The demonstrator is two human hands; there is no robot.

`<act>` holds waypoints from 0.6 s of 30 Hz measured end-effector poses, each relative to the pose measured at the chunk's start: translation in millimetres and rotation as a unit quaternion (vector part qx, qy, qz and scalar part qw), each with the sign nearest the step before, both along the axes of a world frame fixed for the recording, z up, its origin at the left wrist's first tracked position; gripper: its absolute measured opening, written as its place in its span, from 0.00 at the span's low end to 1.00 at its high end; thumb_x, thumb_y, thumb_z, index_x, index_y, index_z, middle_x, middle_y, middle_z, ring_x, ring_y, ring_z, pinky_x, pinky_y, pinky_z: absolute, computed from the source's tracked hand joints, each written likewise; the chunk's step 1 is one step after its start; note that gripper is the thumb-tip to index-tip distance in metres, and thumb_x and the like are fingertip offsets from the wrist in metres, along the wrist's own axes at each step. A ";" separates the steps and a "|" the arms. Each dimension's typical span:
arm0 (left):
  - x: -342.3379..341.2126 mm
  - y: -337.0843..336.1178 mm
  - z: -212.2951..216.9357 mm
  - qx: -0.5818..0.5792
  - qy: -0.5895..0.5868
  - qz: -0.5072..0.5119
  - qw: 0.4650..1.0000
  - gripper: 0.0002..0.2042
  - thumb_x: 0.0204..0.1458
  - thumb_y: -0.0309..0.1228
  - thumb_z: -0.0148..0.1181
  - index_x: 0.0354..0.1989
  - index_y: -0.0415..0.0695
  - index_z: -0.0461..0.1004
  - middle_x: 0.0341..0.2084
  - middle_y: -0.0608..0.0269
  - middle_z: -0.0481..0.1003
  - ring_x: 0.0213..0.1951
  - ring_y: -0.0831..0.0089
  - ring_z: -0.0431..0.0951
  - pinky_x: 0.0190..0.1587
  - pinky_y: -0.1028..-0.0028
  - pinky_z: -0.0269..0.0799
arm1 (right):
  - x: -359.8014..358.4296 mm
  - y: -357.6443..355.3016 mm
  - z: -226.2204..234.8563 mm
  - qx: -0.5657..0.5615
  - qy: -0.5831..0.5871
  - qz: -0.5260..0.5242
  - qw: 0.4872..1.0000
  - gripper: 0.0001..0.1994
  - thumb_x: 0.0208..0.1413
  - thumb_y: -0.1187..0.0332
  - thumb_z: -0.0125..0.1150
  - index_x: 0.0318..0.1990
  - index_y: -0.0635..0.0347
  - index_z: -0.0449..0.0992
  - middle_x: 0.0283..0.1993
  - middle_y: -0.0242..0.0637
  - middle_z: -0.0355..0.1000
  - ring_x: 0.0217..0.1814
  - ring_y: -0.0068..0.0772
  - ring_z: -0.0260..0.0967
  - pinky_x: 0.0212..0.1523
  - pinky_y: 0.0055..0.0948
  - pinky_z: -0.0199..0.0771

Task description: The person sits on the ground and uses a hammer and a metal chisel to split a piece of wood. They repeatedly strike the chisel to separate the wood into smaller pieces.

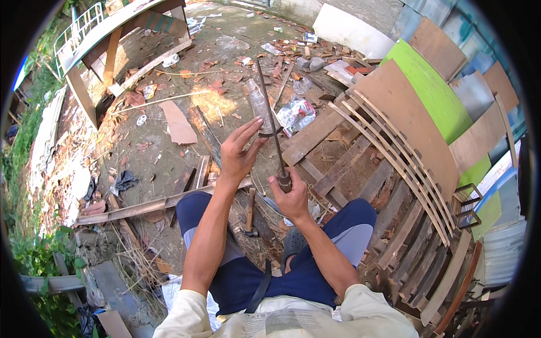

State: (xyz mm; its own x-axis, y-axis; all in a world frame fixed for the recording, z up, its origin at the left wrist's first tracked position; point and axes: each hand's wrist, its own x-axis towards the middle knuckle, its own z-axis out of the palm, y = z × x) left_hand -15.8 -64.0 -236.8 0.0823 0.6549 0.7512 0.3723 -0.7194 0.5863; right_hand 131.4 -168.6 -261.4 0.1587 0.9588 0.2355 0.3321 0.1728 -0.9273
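Observation:
My right hand [291, 194] grips the short round handle [284, 181] of a tool with a long, thin, dark shaft [268, 104]. The shaft points up and away, leaning left; whether it is a rod or a blade seen on edge is unclear. A small dark curved piece [271, 134] crosses the shaft about midway. My left hand [240, 152] is raised beside it, fingers extended, with thumb and fingertips at the curved piece's left end, seemingly pinching it. Beyond the fingertips lies a clear plastic bottle [257, 100]. A hammer [250, 214] is on the ground between my knees.
Wooden slats [360, 180] like a pallet lie at right, with thin curved strips [403, 152] and leaning boards [406, 118]. A wooden bench [121, 25] stands at far left. A long wooden piece [129, 211] lies left of my knee. Leaves and litter cover the ground.

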 end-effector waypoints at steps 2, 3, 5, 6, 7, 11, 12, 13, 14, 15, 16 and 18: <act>0.1 0.1 1.0 -0.001 0.002 0.000 1.000 0.22 0.45 0.24 0.70 0.53 0.46 0.78 0.50 0.56 0.78 0.49 0.59 0.80 0.50 0.67 0.76 | 1.1 0.7 -1.0 -0.001 0.001 0.000 1.000 0.12 0.57 0.66 0.65 0.38 0.65 0.71 0.19 0.36 0.69 0.20 0.24 0.66 0.23 0.29 0.65; 0.2 -0.8 1.6 -0.009 0.004 -0.004 1.000 0.22 0.46 0.22 0.69 0.53 0.45 0.77 0.50 0.54 0.78 0.50 0.59 0.80 0.51 0.67 0.75 | 1.6 1.2 -2.8 0.003 0.003 0.000 1.000 0.12 0.57 0.66 0.65 0.38 0.65 0.71 0.19 0.36 0.69 0.20 0.24 0.66 0.23 0.29 0.65; 0.6 -2.9 2.2 -0.024 0.007 -0.013 1.000 0.21 0.48 0.19 0.66 0.53 0.42 0.77 0.51 0.51 0.77 0.53 0.60 0.78 0.54 0.68 0.73 | 1.8 1.4 -3.5 0.010 0.004 -0.001 1.000 0.12 0.57 0.66 0.65 0.38 0.65 0.71 0.19 0.36 0.68 0.20 0.24 0.65 0.23 0.29 0.64; 1.1 -2.4 1.6 -0.018 0.005 -0.009 1.000 0.21 0.47 0.21 0.68 0.53 0.43 0.77 0.51 0.53 0.78 0.52 0.60 0.79 0.53 0.67 0.74 | 1.5 1.3 -3.3 0.013 0.003 -0.002 1.000 0.12 0.57 0.66 0.65 0.38 0.65 0.71 0.19 0.36 0.68 0.20 0.24 0.65 0.23 0.29 0.64; 1.8 -1.2 1.4 -0.013 0.002 -0.006 1.000 0.21 0.47 0.23 0.69 0.53 0.45 0.77 0.50 0.55 0.78 0.51 0.59 0.79 0.51 0.67 0.75 | 1.2 1.3 -3.1 0.016 0.003 -0.003 1.000 0.12 0.57 0.66 0.65 0.38 0.65 0.71 0.19 0.36 0.68 0.19 0.24 0.65 0.23 0.29 0.64; 1.8 0.3 -0.1 -0.009 0.005 0.000 1.000 0.22 0.46 0.26 0.70 0.52 0.47 0.78 0.50 0.57 0.78 0.50 0.59 0.80 0.50 0.67 0.76 | -0.9 2.0 -2.8 0.025 0.021 -0.013 0.999 0.10 0.56 0.67 0.66 0.34 0.62 0.70 0.19 0.27 0.66 0.21 0.16 0.59 0.23 0.24 0.58; 1.7 0.4 -0.1 -0.009 0.007 0.000 1.000 0.22 0.46 0.26 0.70 0.52 0.47 0.78 0.50 0.57 0.78 0.49 0.59 0.80 0.50 0.67 0.76 | -1.2 1.6 -2.1 0.029 0.024 -0.014 0.999 0.10 0.56 0.67 0.66 0.34 0.62 0.70 0.19 0.27 0.66 0.21 0.16 0.59 0.23 0.24 0.58; 1.5 0.4 -0.1 -0.008 0.009 0.001 1.000 0.22 0.46 0.26 0.70 0.53 0.47 0.78 0.50 0.57 0.78 0.49 0.59 0.80 0.50 0.67 0.76 | -1.4 1.1 -1.4 0.033 0.027 -0.015 0.999 0.10 0.56 0.68 0.65 0.34 0.62 0.70 0.19 0.27 0.66 0.21 0.16 0.58 0.23 0.24 0.58; 1.5 -0.3 0.5 -0.008 0.012 0.001 1.000 0.21 0.46 0.26 0.70 0.53 0.47 0.78 0.50 0.57 0.78 0.49 0.59 0.80 0.49 0.67 0.76 | -1.2 0.2 -1.2 0.038 0.027 -0.016 0.999 0.10 0.57 0.68 0.65 0.35 0.63 0.70 0.18 0.29 0.66 0.21 0.18 0.60 0.22 0.25 0.60; 1.3 -1.0 1.1 -0.014 0.012 -0.004 1.000 0.21 0.47 0.24 0.69 0.53 0.46 0.78 0.51 0.56 0.78 0.50 0.60 0.80 0.51 0.67 0.75 | -0.4 -0.8 -1.1 0.043 0.027 -0.017 0.999 0.10 0.57 0.68 0.65 0.36 0.63 0.70 0.18 0.30 0.66 0.20 0.20 0.62 0.22 0.27 0.62; 1.0 -1.8 1.7 -0.020 0.013 -0.008 1.000 0.21 0.48 0.22 0.67 0.53 0.45 0.77 0.51 0.54 0.78 0.51 0.60 0.79 0.52 0.67 0.75 | 0.3 -1.3 -1.0 0.048 0.027 -0.018 0.998 0.11 0.57 0.68 0.64 0.37 0.64 0.70 0.18 0.32 0.67 0.20 0.22 0.64 0.22 0.29 0.64; 1.5 -2.4 1.8 -0.026 0.013 -0.015 0.999 0.21 0.49 0.20 0.66 0.54 0.44 0.77 0.51 0.53 0.78 0.51 0.60 0.79 0.53 0.68 0.74 | 2.4 0.1 0.0 0.047 0.017 -0.014 0.999 0.10 0.57 0.68 0.64 0.36 0.64 0.70 0.18 0.32 0.66 0.19 0.22 0.63 0.22 0.29 0.63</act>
State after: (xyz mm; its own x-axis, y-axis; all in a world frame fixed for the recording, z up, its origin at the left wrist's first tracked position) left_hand -14.4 -66.4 -235.0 0.1212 0.6895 0.7141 0.3658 -0.6998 0.6136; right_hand 133.8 -168.6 -261.4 0.1945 0.9281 0.3175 0.3063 0.2501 -0.9185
